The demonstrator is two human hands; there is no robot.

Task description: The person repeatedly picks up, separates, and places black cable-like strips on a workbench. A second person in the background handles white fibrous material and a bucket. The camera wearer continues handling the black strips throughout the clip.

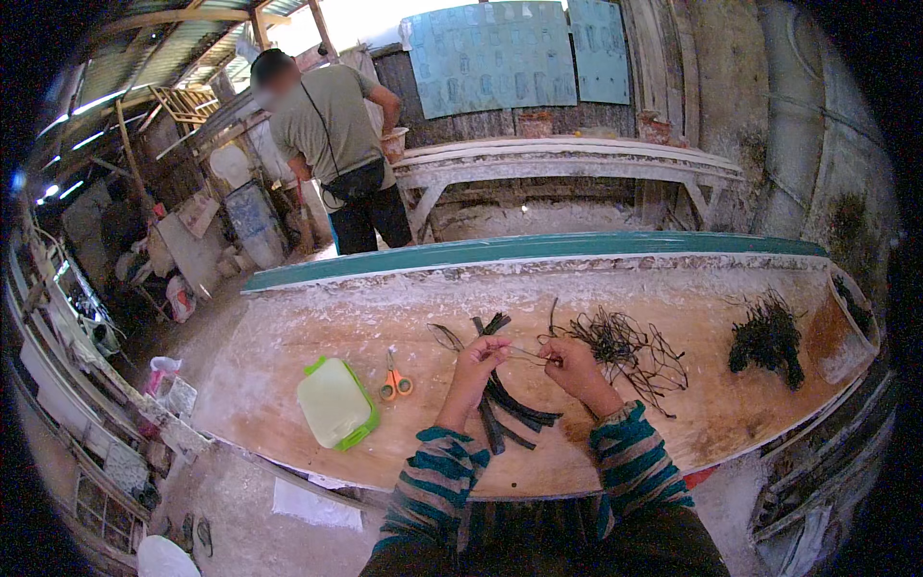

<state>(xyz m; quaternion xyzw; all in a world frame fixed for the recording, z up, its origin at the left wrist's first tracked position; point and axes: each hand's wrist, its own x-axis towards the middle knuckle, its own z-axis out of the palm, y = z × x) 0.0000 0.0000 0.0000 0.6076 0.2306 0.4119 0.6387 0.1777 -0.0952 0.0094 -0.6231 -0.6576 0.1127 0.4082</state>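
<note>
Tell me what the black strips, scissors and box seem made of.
Strips: dull black, flat and flexible-looking; perhaps rubber, plastic or fabric.
Scissors: orange handles, probably plastic; slim grey blades, likely metal.
Box: likely plastic, judging by its smooth pale lid and bright green clips.

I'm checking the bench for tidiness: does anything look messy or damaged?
The thin black cords beside the right hand sprawl in a tangle. White residue mottles the wooden tabletop toward the back, unlike its barer front.

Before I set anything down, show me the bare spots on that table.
The table is bare left of the box, and at front right, between the black bundle and the near edge. Crowded: the middle, with left hand, right hand, strips and tangled cord; scissors lie just right of the box.
</note>
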